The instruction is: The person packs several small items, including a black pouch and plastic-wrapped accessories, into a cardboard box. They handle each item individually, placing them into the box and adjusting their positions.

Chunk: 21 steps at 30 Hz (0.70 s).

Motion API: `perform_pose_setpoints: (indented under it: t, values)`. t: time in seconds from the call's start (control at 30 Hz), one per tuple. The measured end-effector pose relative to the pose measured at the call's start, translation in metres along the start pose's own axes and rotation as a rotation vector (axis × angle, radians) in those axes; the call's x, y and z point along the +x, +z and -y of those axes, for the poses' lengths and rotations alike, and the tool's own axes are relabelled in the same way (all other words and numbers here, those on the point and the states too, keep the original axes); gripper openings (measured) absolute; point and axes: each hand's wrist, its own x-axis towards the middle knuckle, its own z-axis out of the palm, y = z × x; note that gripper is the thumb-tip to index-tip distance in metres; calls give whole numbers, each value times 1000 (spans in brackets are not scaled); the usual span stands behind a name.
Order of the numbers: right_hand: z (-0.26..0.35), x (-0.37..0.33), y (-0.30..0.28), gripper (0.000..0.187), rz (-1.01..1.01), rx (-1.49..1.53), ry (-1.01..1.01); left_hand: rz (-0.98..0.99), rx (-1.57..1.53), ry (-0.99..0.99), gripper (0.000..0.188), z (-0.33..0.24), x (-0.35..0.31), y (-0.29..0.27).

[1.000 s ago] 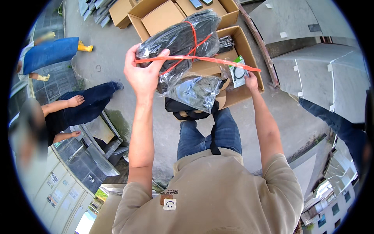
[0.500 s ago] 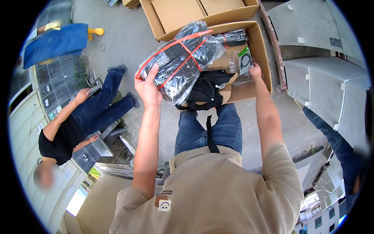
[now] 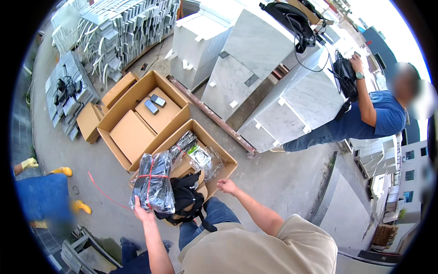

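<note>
A bundle of black items in clear plastic (image 3: 157, 180), tied crosswise with red strap, is gripped at its near left end by my left hand (image 3: 142, 211). It rests over the left side of an open cardboard box (image 3: 229, 163). My right hand (image 3: 226, 186) is just off the box's near right wall, fingers curled, with nothing visible in them. Inside the box lie a clear bag with a cable and a green-and-white card (image 3: 199, 155) and a smaller strapped black bundle (image 3: 183, 142). A black strapped bag (image 3: 186, 189) hangs over the near side.
Beyond stands a larger cardboard box (image 3: 107, 127) with two dark handheld devices (image 3: 151, 107) on its inner cartons. Pale stone slabs (image 3: 255, 55) stand behind a rusty beam (image 3: 214, 116). On the right, a person in blue (image 3: 383, 109) handles black gear. Yellow boots (image 3: 82, 205) show at left.
My view has swung toward the right. My right hand has let go of the bagged cable and drawn back outside the box. The strapped bundle stays in my left hand and is lower, against the box.
</note>
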Motion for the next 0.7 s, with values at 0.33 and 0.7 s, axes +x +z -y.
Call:
perform_pose_setpoints:
  t: [0.33, 0.7]
  values:
    - [-34, -171, 6, 39, -155, 23, -51, 205, 34, -585, 34, 148, 165, -44]
    - [-68, -265, 35, 43, -241, -6, 10, 32, 575, -596, 44, 128, 197, -14]
